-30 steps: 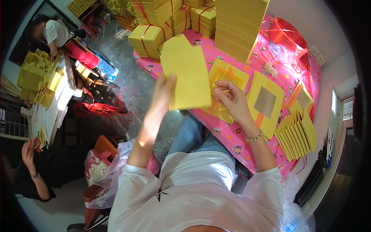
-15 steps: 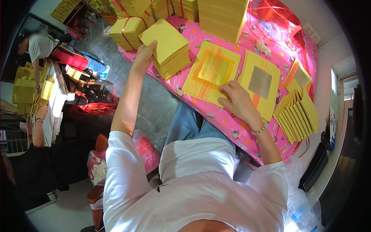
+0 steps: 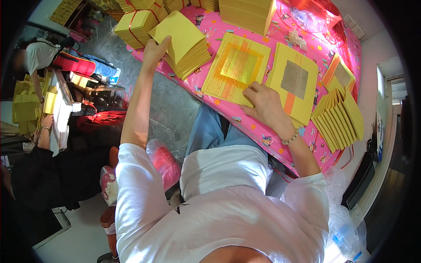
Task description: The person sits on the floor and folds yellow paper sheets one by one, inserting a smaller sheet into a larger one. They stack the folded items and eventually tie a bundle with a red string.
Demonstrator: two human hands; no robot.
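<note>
At the far left corner of the table, my left hand (image 3: 157, 50) is closed on the edge of a stack of yellow paper sheets (image 3: 180, 37), its thumb on top. The top sheets sit slightly askew over those below. My right hand (image 3: 266, 104) rests at the near right corner of a second yellow paper stack (image 3: 213, 81), which bears a shiny gold square (image 3: 240, 69) in an orange border. Its fingers are bent on the paper and its thumb stands apart at the edge. Just right lies a yellow stack with a grey square (image 3: 294, 79) and an orange stripe.
Fanned yellow folded papers (image 3: 337, 120) lie at the table's right, before a smaller silver-squared sheet (image 3: 340, 79). Red-tied yellow bundles (image 3: 137, 27) and a tall yellow stack (image 3: 246, 15) stand behind. Two people work at a white table (image 3: 61, 114) on the left. Pink bags (image 3: 163, 164) sit below.
My view has shifted slightly, so the table's contents sit higher in the picture. Both hands keep to the same paper stacks. At the left table, a person leans further over.
</note>
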